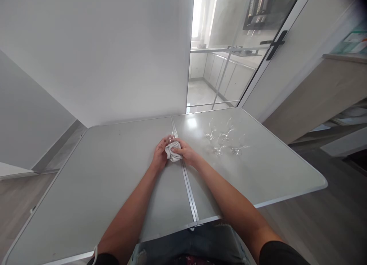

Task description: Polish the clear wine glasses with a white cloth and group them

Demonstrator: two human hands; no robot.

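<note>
Over the middle of the table, my left hand [160, 153] is closed around a small clear glass [171, 138], most of it hidden by fingers and cloth. My right hand [185, 151] grips a crumpled white cloth [173, 152], pressed against the glass with the thumb on top. Both hands almost meet at the cloth. To the right of them, several clear stemmed glasses stand upright in a loose group, among them a front stemmed glass [218, 148] and a right-hand stemmed glass [237, 148].
The grey folding table [114, 188] has a metal seam [187, 185] down its middle. A white wall [129, 58] rises behind it. Beyond a glass door [218, 66] with a black handle [276, 45] lies a kitchen. A wooden shelf unit [318, 93] stands at right.
</note>
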